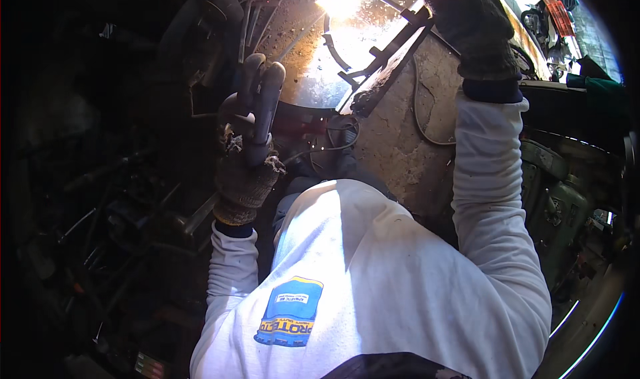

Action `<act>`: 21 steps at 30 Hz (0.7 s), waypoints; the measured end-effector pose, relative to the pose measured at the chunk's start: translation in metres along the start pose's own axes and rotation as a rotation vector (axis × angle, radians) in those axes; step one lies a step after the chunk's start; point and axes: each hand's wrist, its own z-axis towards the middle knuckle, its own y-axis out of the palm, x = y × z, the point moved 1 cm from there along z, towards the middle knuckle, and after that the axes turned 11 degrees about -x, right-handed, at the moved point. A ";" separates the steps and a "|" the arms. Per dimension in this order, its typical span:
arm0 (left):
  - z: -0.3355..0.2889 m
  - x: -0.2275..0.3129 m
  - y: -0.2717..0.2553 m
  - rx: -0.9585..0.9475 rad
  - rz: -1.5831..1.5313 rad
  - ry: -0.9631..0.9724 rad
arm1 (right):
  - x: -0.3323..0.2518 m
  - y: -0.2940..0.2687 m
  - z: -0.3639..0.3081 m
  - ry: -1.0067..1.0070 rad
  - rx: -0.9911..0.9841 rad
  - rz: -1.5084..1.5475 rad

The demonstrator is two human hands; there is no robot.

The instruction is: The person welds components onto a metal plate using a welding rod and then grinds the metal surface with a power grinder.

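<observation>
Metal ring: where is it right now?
The ring is at the head view's top, just right of centre, against the round plate, with the glare at its upper left, the right hand farther right.

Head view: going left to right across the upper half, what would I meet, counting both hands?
Left gloved hand → intense white glare → dark pronged metal bar → right gloved hand → orange-red object.

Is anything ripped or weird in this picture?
Yes, the glove on the left hand looks damaged: pale, ragged tufts stick out below the fingers, while the knit nearer the wrist looks smoother.
</observation>
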 end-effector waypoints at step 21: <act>-0.015 -0.022 0.001 0.123 0.018 -0.027 | 0.005 0.014 0.004 -0.173 0.174 0.039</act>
